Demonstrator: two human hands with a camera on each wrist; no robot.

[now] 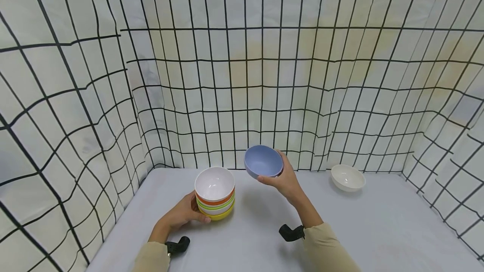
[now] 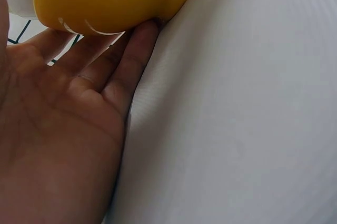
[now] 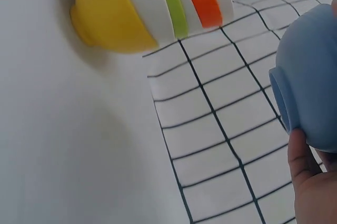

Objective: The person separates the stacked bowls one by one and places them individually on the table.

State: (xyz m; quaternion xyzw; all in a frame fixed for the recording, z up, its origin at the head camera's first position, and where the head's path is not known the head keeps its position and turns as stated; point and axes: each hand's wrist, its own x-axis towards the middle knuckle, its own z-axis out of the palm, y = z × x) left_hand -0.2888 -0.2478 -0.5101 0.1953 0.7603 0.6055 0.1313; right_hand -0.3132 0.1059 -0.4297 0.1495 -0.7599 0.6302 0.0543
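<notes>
A stack of nested bowls (image 1: 215,186) stands on the table, white on top, with orange, green and white bands over a yellow bowl (image 3: 102,11) at the bottom. My left hand (image 1: 188,211) holds the stack low on its left side, thumb along the front. Its fingertips (image 2: 143,37) touch the yellow underside in the left wrist view. Raised to the right of the stack, a blue bowl (image 1: 263,160) is gripped by my right hand (image 1: 284,178), its inside facing me. One finger of that hand meets the bowl's foot ring in the right wrist view.
A shallow white bowl (image 1: 348,178) rests near the back right of the white table (image 1: 389,221). White walls with a black grid (image 1: 270,74) enclose the table at the back and both sides. Each wrist carries a black camera mount (image 1: 291,233).
</notes>
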